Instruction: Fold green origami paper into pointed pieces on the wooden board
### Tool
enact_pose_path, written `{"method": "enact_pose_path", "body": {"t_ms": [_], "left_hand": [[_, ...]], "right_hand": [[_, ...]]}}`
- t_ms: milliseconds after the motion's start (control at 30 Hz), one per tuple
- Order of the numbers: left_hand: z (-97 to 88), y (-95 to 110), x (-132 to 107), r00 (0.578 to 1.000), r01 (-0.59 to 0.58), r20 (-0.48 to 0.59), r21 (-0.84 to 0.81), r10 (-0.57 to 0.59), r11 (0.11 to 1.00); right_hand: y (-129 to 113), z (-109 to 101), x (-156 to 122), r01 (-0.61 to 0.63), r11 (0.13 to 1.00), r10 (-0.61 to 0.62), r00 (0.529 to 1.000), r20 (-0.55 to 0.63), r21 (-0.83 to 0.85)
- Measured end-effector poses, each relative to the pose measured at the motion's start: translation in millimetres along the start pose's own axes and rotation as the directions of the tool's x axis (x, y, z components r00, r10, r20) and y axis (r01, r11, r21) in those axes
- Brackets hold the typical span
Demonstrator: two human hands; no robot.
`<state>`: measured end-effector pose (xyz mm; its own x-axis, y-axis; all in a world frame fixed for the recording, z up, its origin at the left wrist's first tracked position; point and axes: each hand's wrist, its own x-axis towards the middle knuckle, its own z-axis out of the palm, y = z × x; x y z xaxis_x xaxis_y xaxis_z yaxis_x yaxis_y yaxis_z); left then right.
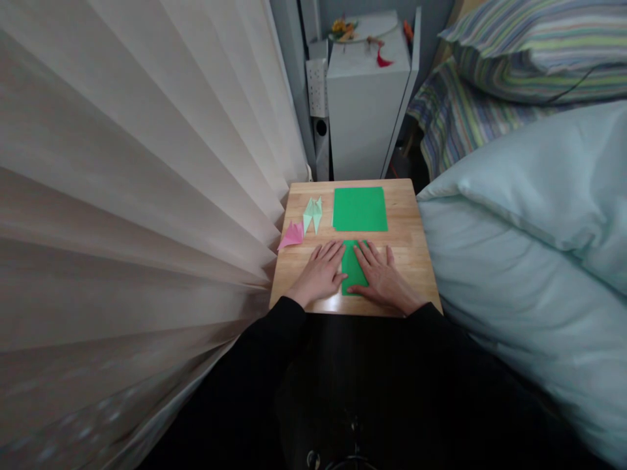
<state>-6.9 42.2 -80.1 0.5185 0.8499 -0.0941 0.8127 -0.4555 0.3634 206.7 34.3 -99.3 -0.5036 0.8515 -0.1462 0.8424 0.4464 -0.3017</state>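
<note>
A green sheet of paper [353,264], looking folded into a narrow upright rectangle, lies on the small wooden table [401,212]. My left hand [321,273] rests flat along its left edge, fingers stretched out and thumb touching the paper. Across its right side lies my right hand [381,275], palm down with fingers spread, hiding part of that edge. Just beyond both hands sits a larger green square of paper [360,209], perhaps a stack. To its left are pale green folded paper pieces [312,214], and a pink folded paper piece [292,235] is nearest my left hand.
A pleated curtain [196,163] hangs close along the table's left side. On the right, a bed with a pale blue quilt [509,261] and striped pillows [553,52] borders it. Behind stands a white cabinet [367,121] with small ornaments on top.
</note>
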Motion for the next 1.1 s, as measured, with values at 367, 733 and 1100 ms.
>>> {"method": "enact_pose_path", "body": {"t_ms": [367,733,1100], "left_hand": [[2.5,-6,4,0.993,-0.005,-0.118,-0.042,0.0,0.999],[-18.4,-28,-11,0.988,-0.127,-0.061,0.196,0.141,0.972],[-26.0,-18,-10,0.991,-0.124,-0.008,0.248,0.13,0.961]], "right_hand": [[-1,1,-1,0.009,1.0,-0.009,1.0,-0.01,-0.009],[20,-8,0,0.085,0.995,-0.091,0.99,0.104,0.058],[-2,-13,-3,0.078,0.997,-0.078,0.995,0.055,0.0]]}}
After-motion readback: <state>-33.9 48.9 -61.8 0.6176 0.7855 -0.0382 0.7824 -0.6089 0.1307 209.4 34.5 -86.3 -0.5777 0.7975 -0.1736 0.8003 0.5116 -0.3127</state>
